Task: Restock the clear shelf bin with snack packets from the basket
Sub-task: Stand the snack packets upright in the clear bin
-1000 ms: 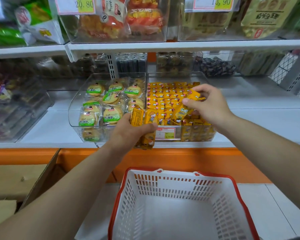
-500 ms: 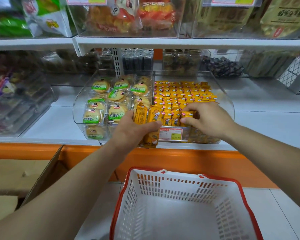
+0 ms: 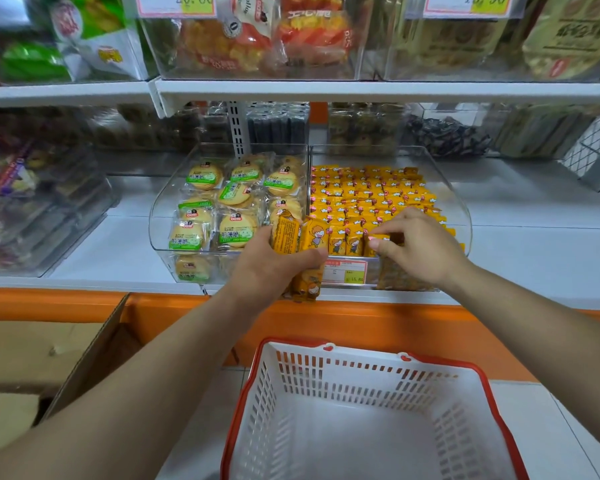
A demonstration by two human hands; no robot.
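A clear shelf bin (image 3: 459,202) on the middle shelf holds rows of small yellow snack packets (image 3: 364,192). My left hand (image 3: 274,268) grips a bunch of the same yellow packets (image 3: 300,237) at the bin's front left corner. My right hand (image 3: 420,247) pinches one yellow packet (image 3: 378,242) down in the bin's front row. Below, the white basket with a red rim (image 3: 371,351) stands on the floor, and no packets show inside it.
A second clear bin (image 3: 160,209) of round green-labelled biscuit packs sits just left of the yellow one. A price tag (image 3: 347,271) hangs on the bin's front. An open cardboard box (image 3: 84,358) stands at lower left. The upper shelf (image 3: 361,90) overhangs.
My right hand came down from above the bin with a yellow packet and now presses it into the front row. My left hand stays put with its bunch.
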